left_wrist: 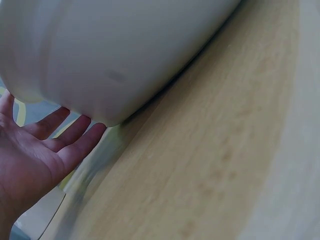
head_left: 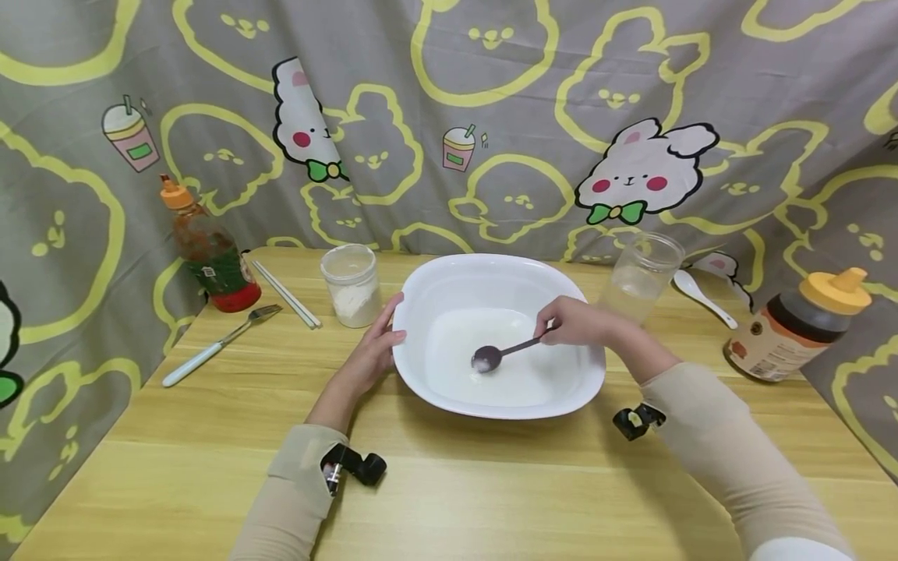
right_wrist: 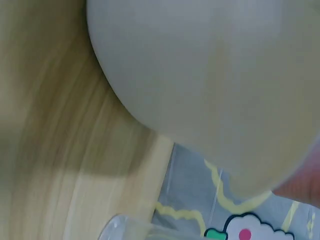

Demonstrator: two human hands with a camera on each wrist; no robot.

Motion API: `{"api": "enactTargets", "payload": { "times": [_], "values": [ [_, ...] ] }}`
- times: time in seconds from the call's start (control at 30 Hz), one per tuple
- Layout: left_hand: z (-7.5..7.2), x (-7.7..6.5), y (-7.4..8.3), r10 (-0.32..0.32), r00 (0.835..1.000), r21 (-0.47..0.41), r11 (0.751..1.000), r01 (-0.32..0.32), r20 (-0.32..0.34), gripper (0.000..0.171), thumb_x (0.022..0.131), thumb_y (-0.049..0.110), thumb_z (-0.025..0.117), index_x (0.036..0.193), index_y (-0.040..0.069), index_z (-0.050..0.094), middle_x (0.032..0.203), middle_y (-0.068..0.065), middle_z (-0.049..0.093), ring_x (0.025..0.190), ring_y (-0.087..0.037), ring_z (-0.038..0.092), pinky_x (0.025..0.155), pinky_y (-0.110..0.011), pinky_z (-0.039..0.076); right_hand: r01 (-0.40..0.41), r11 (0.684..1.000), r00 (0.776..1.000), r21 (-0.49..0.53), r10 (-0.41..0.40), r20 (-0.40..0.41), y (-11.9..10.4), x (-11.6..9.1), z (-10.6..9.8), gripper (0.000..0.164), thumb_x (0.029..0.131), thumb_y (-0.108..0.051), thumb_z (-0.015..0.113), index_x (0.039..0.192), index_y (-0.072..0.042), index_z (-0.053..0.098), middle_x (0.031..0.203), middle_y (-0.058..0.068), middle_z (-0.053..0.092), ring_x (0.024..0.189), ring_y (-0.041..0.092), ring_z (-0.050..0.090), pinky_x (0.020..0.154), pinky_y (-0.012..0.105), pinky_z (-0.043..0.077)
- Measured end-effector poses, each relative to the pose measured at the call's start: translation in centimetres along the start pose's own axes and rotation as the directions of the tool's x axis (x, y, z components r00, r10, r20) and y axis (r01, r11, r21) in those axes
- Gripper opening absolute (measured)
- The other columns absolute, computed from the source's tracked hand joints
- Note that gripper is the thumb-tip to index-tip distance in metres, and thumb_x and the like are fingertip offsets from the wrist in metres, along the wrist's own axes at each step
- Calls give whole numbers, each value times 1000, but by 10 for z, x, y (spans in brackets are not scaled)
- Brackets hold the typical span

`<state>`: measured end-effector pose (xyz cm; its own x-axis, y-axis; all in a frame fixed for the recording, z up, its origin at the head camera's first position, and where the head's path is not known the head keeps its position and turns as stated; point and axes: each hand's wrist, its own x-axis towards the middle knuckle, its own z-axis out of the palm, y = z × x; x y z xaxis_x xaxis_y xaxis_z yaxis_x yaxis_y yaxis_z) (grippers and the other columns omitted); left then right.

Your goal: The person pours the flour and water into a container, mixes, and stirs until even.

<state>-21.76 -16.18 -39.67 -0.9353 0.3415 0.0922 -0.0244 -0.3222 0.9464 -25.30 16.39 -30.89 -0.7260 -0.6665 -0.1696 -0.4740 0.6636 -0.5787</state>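
A large white basin stands on the table with a whitish layer over its bottom. At its left side my left hand grips the rim, thumb at the edge; in the left wrist view the hand's fingertips rest on the outer wall. My right hand reaches over the basin's right side and pinches the handle of a dark spoon. Some white matter lies in the spoon's bowl, low inside the basin. In the right wrist view the basin's wall hides most of the right hand.
Left of the basin are a jar of white powder, chopsticks, a fork and a red sauce bottle. To the right stand a glass jar of clear liquid, a white spoon and a yellow-capped bottle. A curtain hangs behind.
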Motion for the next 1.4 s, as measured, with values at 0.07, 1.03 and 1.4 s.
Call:
{"api": "enactTargets", "payload": {
  "times": [0.07,1.03,1.4],
  "values": [
    [0,1,0,0,1000,-1,1000,0,2,65,82,8,42,139,21,13,135,-20,22,112,-44,29,73,-36,45,12,1000,999,19,-13,38,-2,0,3,10,75,2,55,76,-2,64,70,-1,57,57,11,44,55,24,36],
    [0,1,0,-13,1000,11,1000,13,-2,66,82,10,43,139,22,14,134,-21,23,111,-41,32,76,-38,44,36,997,999,-71,-35,23,-5,-3,5,11,74,0,55,71,-8,62,68,-4,56,56,10,43,55,24,36],
    [-1,1,-1,-13,1000,17,1000,13,-6,65,82,10,43,139,21,14,133,-21,24,108,-37,36,74,-36,45,-87,970,995,-225,75,-60,-6,-16,-18,9,72,0,56,68,-6,61,64,-3,53,58,14,43,52,27,35]
  ]
}}
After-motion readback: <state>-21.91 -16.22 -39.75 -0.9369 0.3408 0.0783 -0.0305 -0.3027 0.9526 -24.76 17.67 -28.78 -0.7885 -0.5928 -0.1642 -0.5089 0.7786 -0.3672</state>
